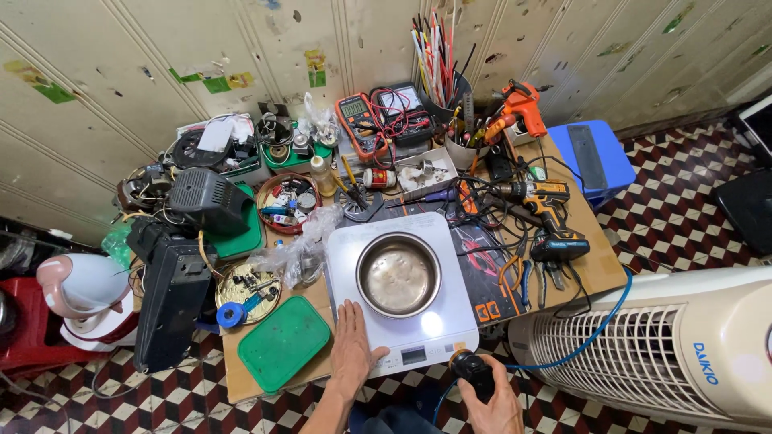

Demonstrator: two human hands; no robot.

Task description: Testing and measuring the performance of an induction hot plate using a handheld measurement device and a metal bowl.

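A white electric cooker base (402, 321) with a round metal pan (399, 274) set in its top lies on the low wooden table (599, 265). My left hand (351, 347) rests flat on the cooker's near left corner, fingers together and pointing away. My right hand (492, 398) is below the table's front edge, closed around a black cylindrical tool (472, 371) with a blue hose (593, 329) running off to the right. The tool's tip sits close to the cooker's front right corner.
A green plastic lid (283, 342) lies left of the cooker. Multimeters (355, 120), cordless drills (547, 210), pliers, tins of small parts and a cup of wires crowd the table's back. A white tower fan (683, 345) lies at right; a blue stool (591, 161) stands behind.
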